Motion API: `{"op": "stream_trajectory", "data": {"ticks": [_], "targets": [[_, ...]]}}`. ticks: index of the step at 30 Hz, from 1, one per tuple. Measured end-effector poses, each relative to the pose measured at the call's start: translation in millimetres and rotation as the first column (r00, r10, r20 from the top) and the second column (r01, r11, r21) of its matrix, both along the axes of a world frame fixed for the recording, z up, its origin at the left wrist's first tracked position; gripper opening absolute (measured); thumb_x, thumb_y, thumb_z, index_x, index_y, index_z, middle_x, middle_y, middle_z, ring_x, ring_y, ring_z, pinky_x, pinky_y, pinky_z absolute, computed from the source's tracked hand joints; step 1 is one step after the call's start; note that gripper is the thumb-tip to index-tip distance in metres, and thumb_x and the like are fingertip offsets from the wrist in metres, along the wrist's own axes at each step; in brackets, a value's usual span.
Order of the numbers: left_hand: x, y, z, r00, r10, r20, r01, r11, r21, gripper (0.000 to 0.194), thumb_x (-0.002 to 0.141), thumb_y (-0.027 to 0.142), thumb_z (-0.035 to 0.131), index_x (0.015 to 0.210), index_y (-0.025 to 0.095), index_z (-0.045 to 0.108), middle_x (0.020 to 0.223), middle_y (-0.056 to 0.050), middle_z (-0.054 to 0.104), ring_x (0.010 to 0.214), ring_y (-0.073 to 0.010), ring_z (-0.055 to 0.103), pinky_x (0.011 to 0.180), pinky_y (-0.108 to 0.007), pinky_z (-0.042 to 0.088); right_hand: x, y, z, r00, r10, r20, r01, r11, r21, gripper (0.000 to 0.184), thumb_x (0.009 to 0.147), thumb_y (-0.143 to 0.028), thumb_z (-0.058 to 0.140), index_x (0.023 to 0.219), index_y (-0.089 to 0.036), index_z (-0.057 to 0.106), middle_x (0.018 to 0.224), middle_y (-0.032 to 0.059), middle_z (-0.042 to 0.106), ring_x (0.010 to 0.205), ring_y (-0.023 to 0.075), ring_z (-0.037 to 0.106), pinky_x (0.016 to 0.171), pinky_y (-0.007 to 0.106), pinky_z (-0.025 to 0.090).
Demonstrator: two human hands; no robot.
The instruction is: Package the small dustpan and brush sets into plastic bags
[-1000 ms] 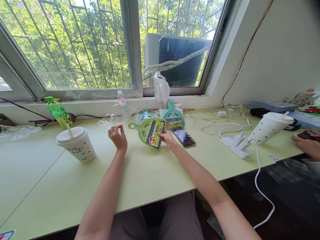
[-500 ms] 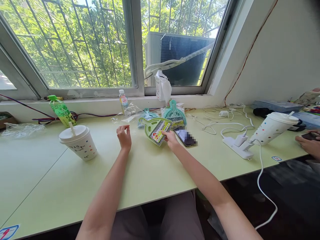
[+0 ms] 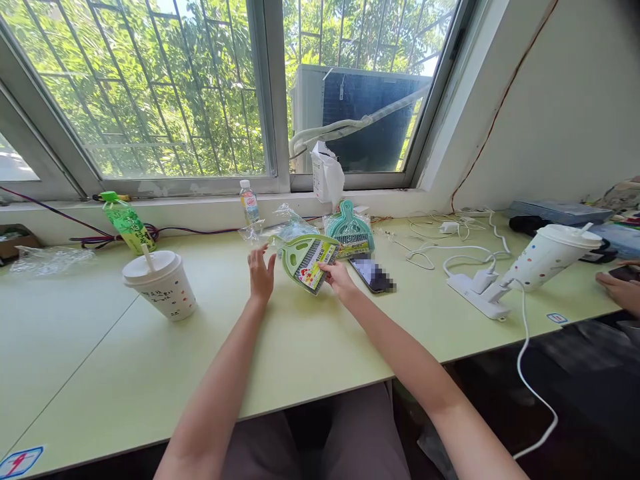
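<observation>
My right hand [image 3: 340, 279] grips a light green mini dustpan [image 3: 296, 255] by its right side, thumb over the yellow label. A brush with dark grey bristles [image 3: 311, 261] lies in the pan behind that label. My left hand [image 3: 261, 272] is beside the dustpan's handle end, its thumb apart from the curled fingers and nothing visibly held. Clear plastic wrap [image 3: 291, 219] bunches just behind the handle, over a bluish packaged item that is mostly hidden. A teal dustpan set [image 3: 350, 230], still wrapped, lies behind on the right.
A phone [image 3: 371, 275] lies right of the dustpan. Lidded paper cups [image 3: 163, 287] stand on both sides, a green bottle [image 3: 129, 223] at left. A white power strip [image 3: 477, 297] with cables is at right. Another person's hand [image 3: 617, 287] is at the right edge.
My left hand has moved right, close to the dustpan's handle, and its fingers have spread. The clear wrap near the handle has shifted right and bunched up. The dustpan has moved slightly left.
</observation>
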State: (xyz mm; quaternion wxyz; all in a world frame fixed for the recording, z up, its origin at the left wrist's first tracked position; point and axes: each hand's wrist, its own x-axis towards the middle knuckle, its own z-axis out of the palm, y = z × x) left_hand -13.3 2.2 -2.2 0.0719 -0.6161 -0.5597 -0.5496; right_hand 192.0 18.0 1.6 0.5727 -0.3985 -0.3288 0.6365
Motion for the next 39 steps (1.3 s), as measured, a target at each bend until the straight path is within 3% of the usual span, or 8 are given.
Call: {"op": "stream_trajectory", "data": {"ticks": [4, 7, 12, 16, 23, 30, 35, 39], "targets": [[2, 1, 3.4, 0.968, 0.095, 0.234, -0.108, 0.993, 0.043, 0.067, 0.089, 0.053, 0.05, 0.143, 0.023, 0.024, 0.15, -0.019, 0.027, 0.137, -0.0258, 0.034, 0.106, -0.043, 0.037, 6, 1, 3.4, 0.996, -0.054, -0.066, 0.056, 0.998, 0.032, 0.021, 0.071, -0.007, 0.067, 0.087, -0.019, 0.06, 0.087, 0.0021, 0.073, 0.082, 0.0165, 0.069, 0.076, 0.03, 0.058], [-7, 9, 5.8, 0.811, -0.069, 0.581, 0.14, 0.987, -0.078, 0.07, 0.089, 0.064, 0.035, 0.144, 0.024, 0.018, 0.147, -0.019, 0.032, 0.128, -0.0235, 0.047, 0.095, -0.038, 0.048, 8, 1, 7.1, 0.997, -0.039, -0.066, 0.045, 0.996, 0.078, 0.024, 0.07, -0.009, 0.07, 0.09, -0.02, 0.06, 0.09, 0.0019, 0.073, 0.085, 0.0171, 0.069, 0.078, 0.031, 0.058], [-10, 17, 6.7, 0.401, -0.307, 0.863, 0.698, 0.712, -0.071, 0.068, 0.088, 0.066, 0.028, 0.135, 0.018, 0.038, 0.131, -0.017, 0.056, 0.113, -0.0219, 0.061, 0.088, -0.034, 0.054, 4, -2, 7.1, 1.0, -0.004, 0.026, 0.001, 0.996, 0.09, 0.024, 0.066, -0.009, 0.072, 0.085, -0.019, 0.062, 0.092, 0.0026, 0.073, 0.082, 0.0169, 0.069, 0.076, 0.031, 0.058], [-3, 13, 5.8, 0.422, -0.29, 0.859, 0.71, 0.695, -0.114, 0.063, 0.078, 0.053, 0.059, 0.129, 0.018, 0.049, 0.129, -0.014, 0.059, 0.108, -0.0209, 0.064, 0.085, -0.03, 0.055, -1, -2, 2.9, 1.0, 0.008, 0.004, -0.008, 0.996, 0.093, 0.021, 0.067, -0.009, 0.071, 0.084, -0.018, 0.063, 0.088, 0.0022, 0.073, 0.078, 0.0158, 0.068, 0.071, 0.028, 0.058], [4, -2, 4.0, 0.27, -0.454, 0.849, 0.941, 0.31, -0.133, 0.077, 0.08, 0.038, 0.067, 0.147, 0.035, 0.03, 0.143, -0.007, 0.049, 0.119, -0.0268, 0.057, 0.104, -0.05, 0.042, 2, -2, 2.6, 0.968, -0.179, -0.173, 0.189, 0.981, 0.042, 0.019, 0.067, -0.009, 0.071, 0.08, -0.017, 0.061, 0.082, 0.0016, 0.073, 0.078, 0.0147, 0.068, 0.069, 0.024, 0.057], [-6, 1, 10.3, 0.174, -0.404, 0.898, 0.93, 0.367, -0.015, 0.084, 0.081, 0.074, 0.041, 0.148, 0.026, 0.029, 0.14, -0.015, 0.05, 0.123, -0.0304, 0.053, 0.097, -0.05, 0.047, 3, -2, 3.2, 0.984, -0.137, -0.116, 0.149, 0.984, 0.099, 0.021, 0.065, -0.009, 0.072, 0.081, -0.018, 0.063, 0.083, 0.0009, 0.074, 0.076, 0.0148, 0.068, 0.066, 0.025, 0.057], [-22, 13, 4.8, 0.489, -0.095, 0.867, 0.697, 0.64, -0.323, 0.078, 0.082, 0.074, 0.037, 0.138, 0.02, 0.044, 0.112, -0.017, 0.067, 0.076, -0.0236, 0.071, 0.074, -0.038, 0.055, -1, -4, 1.8, 0.998, -0.049, -0.035, 0.051, 0.998, 0.047, 0.024, 0.061, -0.005, 0.074, 0.08, -0.017, 0.064, 0.08, 0.0021, 0.074, 0.072, 0.0161, 0.068, 0.068, 0.029, 0.058], [-22, 13, -0.7, 0.609, -0.121, 0.784, 0.622, 0.686, -0.377, 0.054, 0.084, 0.053, 0.055, 0.124, 0.017, 0.055, 0.111, -0.015, 0.068, 0.075, -0.0198, 0.071, 0.072, -0.032, 0.055, -2, -5, -1.2, 0.997, -0.058, -0.042, 0.058, 0.998, 0.005, 0.022, 0.065, -0.003, 0.07, 0.081, -0.016, 0.063, 0.079, 0.0017, 0.074, 0.069, 0.0145, 0.068, 0.067, 0.027, 0.059]]}}
